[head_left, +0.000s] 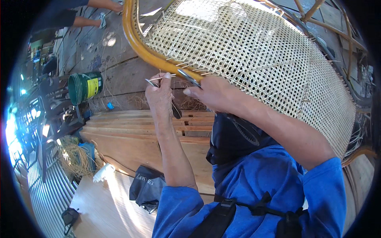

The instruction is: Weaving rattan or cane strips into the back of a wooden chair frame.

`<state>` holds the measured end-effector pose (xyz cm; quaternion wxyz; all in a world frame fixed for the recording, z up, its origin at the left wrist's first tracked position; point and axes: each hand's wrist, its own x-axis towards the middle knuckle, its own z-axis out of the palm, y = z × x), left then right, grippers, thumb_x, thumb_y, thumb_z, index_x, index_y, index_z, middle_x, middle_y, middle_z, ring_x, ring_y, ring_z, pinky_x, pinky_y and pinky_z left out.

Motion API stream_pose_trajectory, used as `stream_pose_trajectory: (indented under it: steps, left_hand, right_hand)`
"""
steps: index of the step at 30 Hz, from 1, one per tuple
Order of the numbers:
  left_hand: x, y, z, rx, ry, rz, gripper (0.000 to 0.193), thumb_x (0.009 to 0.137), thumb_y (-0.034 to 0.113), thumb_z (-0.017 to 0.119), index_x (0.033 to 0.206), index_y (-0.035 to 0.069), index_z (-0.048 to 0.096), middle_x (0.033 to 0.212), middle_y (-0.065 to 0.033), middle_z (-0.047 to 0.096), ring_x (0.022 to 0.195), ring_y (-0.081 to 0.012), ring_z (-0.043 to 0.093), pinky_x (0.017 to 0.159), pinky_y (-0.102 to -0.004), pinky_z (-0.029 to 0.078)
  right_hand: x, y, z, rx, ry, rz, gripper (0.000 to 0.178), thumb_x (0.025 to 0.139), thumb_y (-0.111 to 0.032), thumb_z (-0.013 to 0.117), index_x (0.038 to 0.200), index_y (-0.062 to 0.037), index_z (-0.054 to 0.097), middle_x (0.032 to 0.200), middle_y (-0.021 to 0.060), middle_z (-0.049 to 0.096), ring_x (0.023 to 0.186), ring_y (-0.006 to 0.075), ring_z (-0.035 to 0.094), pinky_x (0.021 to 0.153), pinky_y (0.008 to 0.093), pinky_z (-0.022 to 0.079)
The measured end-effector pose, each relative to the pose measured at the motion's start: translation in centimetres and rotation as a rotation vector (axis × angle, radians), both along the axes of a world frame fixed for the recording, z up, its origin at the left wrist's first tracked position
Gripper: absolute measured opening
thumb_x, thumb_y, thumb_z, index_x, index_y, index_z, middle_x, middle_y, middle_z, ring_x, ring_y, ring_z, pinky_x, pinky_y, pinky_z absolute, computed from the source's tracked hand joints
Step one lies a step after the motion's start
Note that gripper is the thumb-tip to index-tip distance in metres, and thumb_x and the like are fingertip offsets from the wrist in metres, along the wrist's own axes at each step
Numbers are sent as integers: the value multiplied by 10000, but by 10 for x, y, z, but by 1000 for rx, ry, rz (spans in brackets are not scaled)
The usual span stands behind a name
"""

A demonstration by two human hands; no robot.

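Note:
A wooden chair frame [152, 58] with woven cane mesh [238, 51] lies across my upper right. Short cane ends stick out along its near rail. My left hand [159, 92] is closed just outside that rail, pinching a thin pale cane strip [158, 78] between thumb and fingers. A metal-tipped tool with a dark handle [176, 111] also passes through this hand; its exact kind cannot be made out. My right hand [214, 93] grips a silvery metal tool [188, 77], its narrow end against the rail. The fingers around it are mostly hidden.
Wooden boards [151, 127] lie below my hands. To the left stand a green bucket [79, 88] and a tangled bundle of cane strands [75, 158]. A dark bag [147, 184] rests on a pale panel [97, 202]. Another person's legs [87, 22] show at upper left.

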<state>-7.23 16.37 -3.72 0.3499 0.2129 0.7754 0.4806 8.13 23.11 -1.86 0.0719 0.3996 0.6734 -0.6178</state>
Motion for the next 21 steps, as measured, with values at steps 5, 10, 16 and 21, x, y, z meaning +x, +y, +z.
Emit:
stream_pose_trajectory:
  steps: [5, 10, 16, 21]
  left_hand:
    - [-18, -48, -13, -269, -25, -212, 215, 825, 179, 644, 960, 21, 590, 672, 31, 476, 501, -51, 428, 422, -201, 354]
    - [-34, -98, -29, -227, -378, -10, 227, 845, 202, 603, 982, 21, 601, 725, 2, 524, 548, -95, 484, 461, -238, 396]
    - [-32, -172, -34, -173, -614, 194, 189, 830, 122, 590, 1003, 45, 598, 724, 6, 543, 596, -102, 513, 482, -239, 403]
    - [-26, -240, -21, -277, -6, 331, 97, 813, 88, 556, 897, 62, 597, 675, -10, 512, 510, -53, 450, 418, -196, 343]
  right_hand:
    - [21, -37, -3, -169, -142, 182, 518, 881, -411, 475, 580, 4, 551, 525, 141, 566, 494, 277, 577, 557, 394, 479]
    - [23, -66, -7, -138, -143, 489, 453, 858, -382, 493, 704, 33, 587, 556, 148, 577, 563, 284, 600, 637, 401, 481]
    - [18, -90, -13, 145, -134, 549, 459, 848, -382, 508, 845, 59, 637, 786, 242, 637, 776, 330, 650, 694, 418, 490]
    - [-12, -109, 15, 203, -183, 674, 427, 796, -388, 561, 882, 17, 665, 900, 212, 656, 870, 319, 648, 748, 405, 510]
